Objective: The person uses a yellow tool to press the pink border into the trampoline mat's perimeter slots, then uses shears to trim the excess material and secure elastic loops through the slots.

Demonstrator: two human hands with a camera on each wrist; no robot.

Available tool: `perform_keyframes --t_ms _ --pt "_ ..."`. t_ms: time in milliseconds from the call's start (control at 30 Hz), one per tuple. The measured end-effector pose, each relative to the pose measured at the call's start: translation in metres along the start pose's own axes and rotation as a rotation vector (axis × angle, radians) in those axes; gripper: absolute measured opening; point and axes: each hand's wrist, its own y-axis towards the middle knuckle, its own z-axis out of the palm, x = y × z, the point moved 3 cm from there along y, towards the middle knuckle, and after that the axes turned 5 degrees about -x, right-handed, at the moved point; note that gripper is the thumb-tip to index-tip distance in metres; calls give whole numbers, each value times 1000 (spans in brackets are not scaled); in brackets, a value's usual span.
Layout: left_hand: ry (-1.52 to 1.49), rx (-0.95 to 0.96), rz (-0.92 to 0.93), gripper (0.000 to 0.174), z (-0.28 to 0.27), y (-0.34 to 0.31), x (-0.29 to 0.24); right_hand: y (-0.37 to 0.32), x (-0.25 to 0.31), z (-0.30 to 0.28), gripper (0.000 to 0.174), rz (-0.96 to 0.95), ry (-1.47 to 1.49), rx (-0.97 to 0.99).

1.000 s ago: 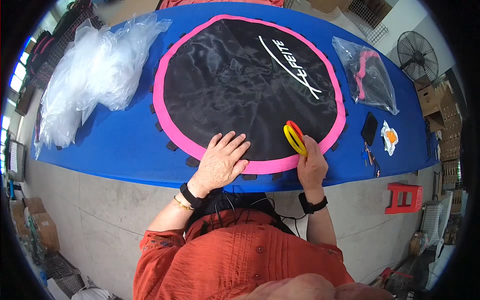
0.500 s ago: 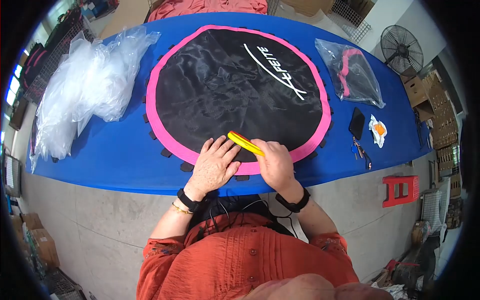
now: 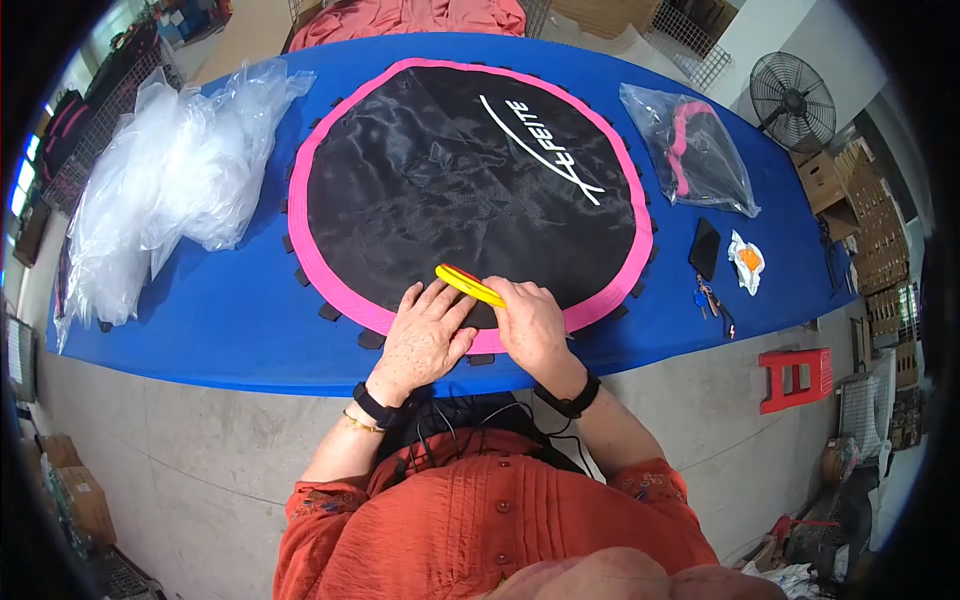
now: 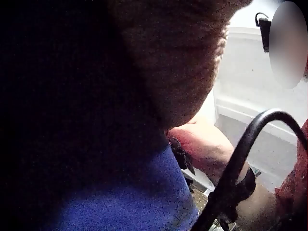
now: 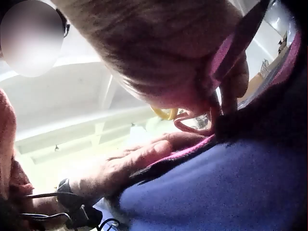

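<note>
A round black mat (image 3: 450, 200) with a pink border and white lettering lies on the blue table. My left hand (image 3: 420, 338) rests on its near edge, fingers spread. Close to its right, my right hand (image 3: 532, 325) grips a tool with yellow and red loops (image 3: 467, 284); the loops point left over the left fingers, and the tool's other end is hidden. In the right wrist view a yellow loop (image 5: 166, 113) shows below the right hand (image 5: 159, 53), above the left hand (image 5: 137, 156). The left wrist view is mostly dark.
Crumpled clear plastic (image 3: 185, 170) covers the table's left side. To the right are a bagged black and pink piece (image 3: 690, 150), a phone (image 3: 704, 248), keys (image 3: 712, 298) and an orange item on white wrapping (image 3: 748, 260). A red stool (image 3: 795, 380) stands on the floor.
My right hand has moved left with the looped tool, from the mat's near right to beside my left hand, and the loops have turned leftward. My left hand stays on the mat's edge.
</note>
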Motion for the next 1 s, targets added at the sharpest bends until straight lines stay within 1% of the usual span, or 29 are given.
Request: perform_keyframes --t_ms 200,267,367,633,1000 --pt "10 22 -1 55 3 -1 2 11 -5 12 34 6 -43 -31" --pt "22 63 -10 56 3 -1 2 13 -7 15 35 4 -54 -35" --pt "34 13 16 58 4 -1 2 16 -9 19 37 38 -41 -18" --pt "6 18 21 57 -1 1 0 18 -10 18 39 -15 44 -36" --pt "13 -20 25 56 1 -1 1 14 -7 15 36 -26 79 -16"
